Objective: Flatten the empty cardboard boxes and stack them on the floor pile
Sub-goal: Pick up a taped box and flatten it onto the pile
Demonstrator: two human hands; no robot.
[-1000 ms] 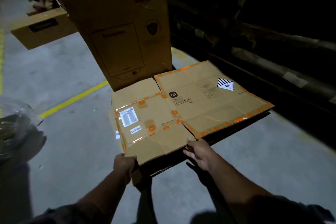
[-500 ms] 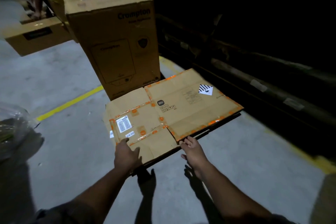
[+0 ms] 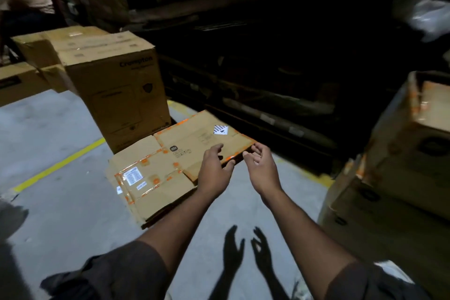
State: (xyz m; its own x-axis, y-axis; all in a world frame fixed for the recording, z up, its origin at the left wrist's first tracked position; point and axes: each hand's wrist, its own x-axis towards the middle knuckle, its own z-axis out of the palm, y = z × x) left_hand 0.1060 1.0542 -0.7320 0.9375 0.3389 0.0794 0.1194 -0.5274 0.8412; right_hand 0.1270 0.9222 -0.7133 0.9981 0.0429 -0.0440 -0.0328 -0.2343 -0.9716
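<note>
**Flattened box sitting on the floor pile, both hands off it**

Head cam: the flattened box (image 3: 185, 153) with the orange tape is lying flat on top of the pile on the concrete floor (image 3: 60, 202), and you can see a darker layer of cardboard peeking out under its near edge. It's got a white label near its left end and a black-and-white diamond sticker toward the far end.

Both hands are hanging in the air above the right end of it. The left hand (image 3: 215, 170) is showing its back to the camera with fingers loose and spread, not holding anything. The right hand (image 3: 261, 165) is just beside it, palm turned inward, fingers relaxed and slightly bent, also holding nothing. Their shadows are falling on the floor closer to the camera.

A tall upright box (image 3: 117, 95) is standing right behind the pile, touching or nearly touching its far left edge. More boxes (image 3: 401, 178) are stacking up on the right. A yellow line (image 3: 58, 165) is running across the floor on the left.
</note>
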